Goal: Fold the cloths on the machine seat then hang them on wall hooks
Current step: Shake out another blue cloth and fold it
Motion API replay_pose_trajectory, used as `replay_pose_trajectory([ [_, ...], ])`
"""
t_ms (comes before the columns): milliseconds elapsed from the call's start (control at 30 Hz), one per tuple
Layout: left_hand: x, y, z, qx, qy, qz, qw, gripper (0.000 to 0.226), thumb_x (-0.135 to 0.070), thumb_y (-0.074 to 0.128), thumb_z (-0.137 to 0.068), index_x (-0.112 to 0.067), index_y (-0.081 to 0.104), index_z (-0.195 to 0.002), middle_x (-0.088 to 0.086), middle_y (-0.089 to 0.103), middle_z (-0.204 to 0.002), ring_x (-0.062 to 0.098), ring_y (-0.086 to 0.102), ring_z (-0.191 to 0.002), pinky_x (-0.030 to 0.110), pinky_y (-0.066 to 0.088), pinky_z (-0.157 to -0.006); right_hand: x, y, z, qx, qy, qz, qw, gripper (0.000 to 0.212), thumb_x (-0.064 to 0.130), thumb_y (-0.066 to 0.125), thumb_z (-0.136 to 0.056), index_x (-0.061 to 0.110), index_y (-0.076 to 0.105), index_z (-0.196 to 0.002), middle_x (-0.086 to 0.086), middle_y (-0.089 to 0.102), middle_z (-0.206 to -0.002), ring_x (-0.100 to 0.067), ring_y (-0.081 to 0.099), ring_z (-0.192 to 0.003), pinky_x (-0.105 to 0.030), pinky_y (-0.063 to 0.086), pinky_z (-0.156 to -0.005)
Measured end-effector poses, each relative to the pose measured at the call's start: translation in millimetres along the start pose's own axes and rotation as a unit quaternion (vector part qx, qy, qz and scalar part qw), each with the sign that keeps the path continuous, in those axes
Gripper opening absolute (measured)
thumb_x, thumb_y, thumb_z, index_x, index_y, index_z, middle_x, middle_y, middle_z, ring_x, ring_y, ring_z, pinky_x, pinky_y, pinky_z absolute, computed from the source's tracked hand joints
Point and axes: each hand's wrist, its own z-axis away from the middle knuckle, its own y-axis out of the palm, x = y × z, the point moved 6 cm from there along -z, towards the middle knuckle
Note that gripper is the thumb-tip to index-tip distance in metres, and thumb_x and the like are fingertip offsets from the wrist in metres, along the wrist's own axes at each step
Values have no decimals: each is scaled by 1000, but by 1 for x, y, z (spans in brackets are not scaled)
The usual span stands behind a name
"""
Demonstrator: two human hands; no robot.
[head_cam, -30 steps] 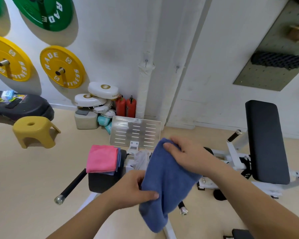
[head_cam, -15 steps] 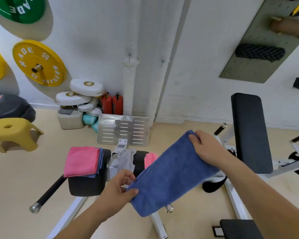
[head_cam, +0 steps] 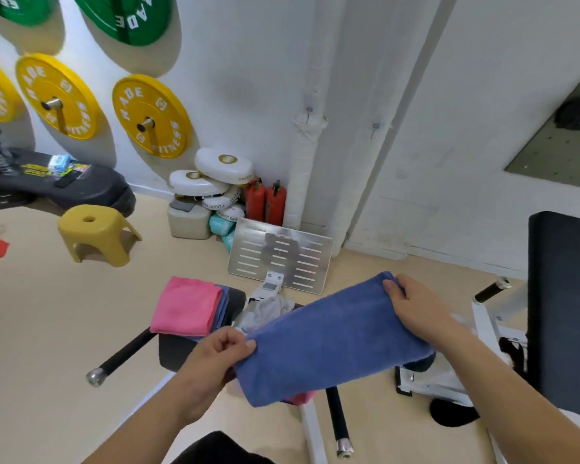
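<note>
The yellow round weight plates (head_cam: 158, 105) on the far wall say "RADE FITNESS", and the green plate (head_cam: 131, 15) above shows "RADE". The left hand (head_cam: 220, 354) pinches the near-left end of the folded blue terry cloth (head_cam: 335, 339), fingers curled. The right hand (head_cam: 412, 308) grips the far-right end. The cloth's stretched in the air between them, over the black padded machine seat (head_cam: 176, 351). A folded pink cloth (head_cam: 181, 309) sits on the seat's left side.

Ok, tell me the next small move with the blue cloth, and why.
Probably carry the end gripped by the right hand over to the end pinched by the left hand, halving the blue cloth. It is stretched between both hands as a long strip and looks longer than the folded pink cloth on the seat.
</note>
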Motion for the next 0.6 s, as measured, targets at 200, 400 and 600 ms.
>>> replay_pose_trajectory([
  [200, -14, -68, -35, -183, -18, -62, 981, 14, -30, 63, -100, -27, 63, -114, 3, 69, -112, 21, 66, -99, 32, 54, -73, 17, 87, -21, 35, 59, -119, 991, 37, 43, 39, -107, 16, 55, -88, -7, 64, -84, -22, 62, -79, -42, 50, -76],
  [400, -30, -148, -82, -145, -178, 80, 970, 36, -23, 75, -92, 7, 73, -111, 23, 78, -103, 40, 73, -104, 46, 59, -89, 80, 152, -41, 34, 72, -201, 976, 40, 39, 44, -107, 4, 59, -95, -13, 64, -81, -20, 59, -73, -29, 50, -70],
  [600, -111, -191, -123, -146, -61, -93, 983, 41, -41, 80, -85, -1, 71, -91, 4, 76, -80, 18, 69, -74, 31, 56, -69, 168, 233, -53, 92, 64, -279, 954, 33, 34, 55, -103, 9, 58, -81, 5, 53, -67, -11, 49, -67, -17, 41, -61],
])
